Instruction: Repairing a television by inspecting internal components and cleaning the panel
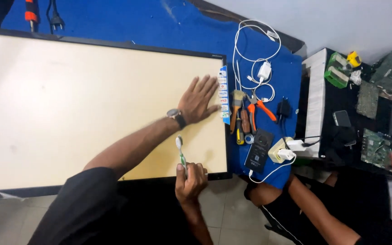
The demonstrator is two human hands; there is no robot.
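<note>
A large flat screen point(69, 104) with a thin black frame and a pale cream face lies on a blue table point(159, 22). My left hand point(199, 100), a watch on its wrist, lies flat with fingers spread on the screen near its right edge, beside a strip of small stickers point(223, 95). My right hand point(189, 180) is at the screen's lower edge, closed around a green and white toothbrush point(180, 152) with the bristle end pointing up over the screen.
Right of the screen lie a paintbrush point(237, 102), screwdrivers point(240, 129), orange-handled pliers point(259, 109), a white charger with cable point(264, 70), a black box point(258, 149) and a white socket block point(280, 150). Another person's arms point(305, 204) are at the lower right. Circuit boards point(377, 149) lie far right.
</note>
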